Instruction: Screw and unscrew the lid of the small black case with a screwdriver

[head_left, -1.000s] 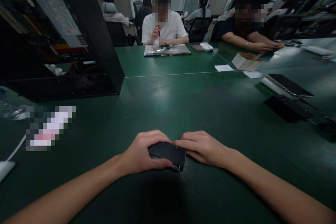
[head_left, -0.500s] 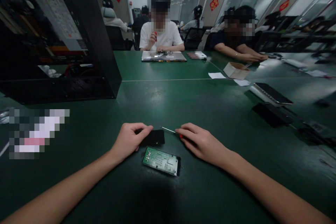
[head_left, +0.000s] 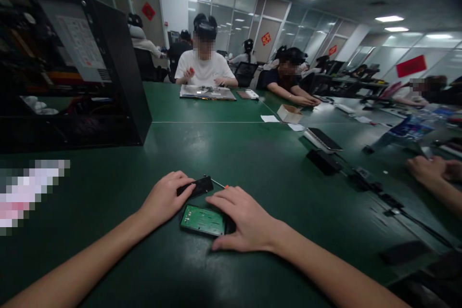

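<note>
My left hand (head_left: pixel 169 197) is closed on a flat black cover (head_left: pixel 204 186), the thumb pressed on top and fingers at its far edge. Just in front of it, a small black-cased device with a bare green circuit board (head_left: pixel 202 220) rests face up on the table. My right hand (head_left: pixel 241 219) is open around the right end of that device, with thumb and fingers apart; whether it touches the casing I cannot tell. Behind the right fingers lies a thin screwdriver (head_left: pixel 218 183); its shaft and a bit of red handle show, the rest is hidden.
A black computer case (head_left: pixel 122 77) with an open side stands at the left on the green table (head_left: pixel 202 147). Black adapters and cables (head_left: pixel 325 161) lie at the right, near a small open box (head_left: pixel 289 114). Across the table, a person (head_left: pixel 205 67) works over a flat panel (head_left: pixel 208 92).
My right hand has let go of the screwdriver and moved left and nearer, spreading round the circuit-board device. My left hand keeps the black cover, now more tilted. The view has swung right and up.
</note>
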A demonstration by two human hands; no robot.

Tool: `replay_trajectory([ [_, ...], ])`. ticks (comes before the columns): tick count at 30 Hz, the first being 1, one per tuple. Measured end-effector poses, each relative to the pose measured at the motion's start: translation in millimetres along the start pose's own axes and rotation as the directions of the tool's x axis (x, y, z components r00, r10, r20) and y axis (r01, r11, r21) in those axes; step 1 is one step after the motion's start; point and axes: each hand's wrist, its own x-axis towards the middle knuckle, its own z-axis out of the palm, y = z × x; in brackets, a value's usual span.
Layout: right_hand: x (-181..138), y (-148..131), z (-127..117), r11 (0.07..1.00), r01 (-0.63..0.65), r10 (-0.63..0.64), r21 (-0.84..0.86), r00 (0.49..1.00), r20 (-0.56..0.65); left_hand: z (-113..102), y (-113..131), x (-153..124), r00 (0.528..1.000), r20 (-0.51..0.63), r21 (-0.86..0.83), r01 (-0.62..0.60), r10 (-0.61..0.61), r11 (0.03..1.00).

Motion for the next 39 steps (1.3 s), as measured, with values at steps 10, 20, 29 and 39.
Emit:
replay_trajectory([
  [10, -34, -26, -24, 0.987, -0.159, 0.16, 0.021, 0.962, -0.22, -9, 3, -8, 0.998, -0.034, -0.125, -0.054, 0.05, 0.991],
  [20, -239, 125, -119, 0.406, -0.876, 0.625, -0.259, 0.473, -0.622, -10, 22, -23, 0.999, 0.013, -0.277, 0.052, -0.05, 0.959],
  [29, -270, 147, -124, 0.291, -0.922, 0.677, -0.256, 0.387, -0.626, 0, 26, -24, 0.984, 0.133, -0.411, 0.162, -0.116, 0.897],
  [39, -89, 19, -61, 0.837, -0.484, 0.543, 0.256, 0.792, -0.278, 7, 44, -30, 0.98, 0.187, -0.547, 0.042, 0.073, 0.836],
])
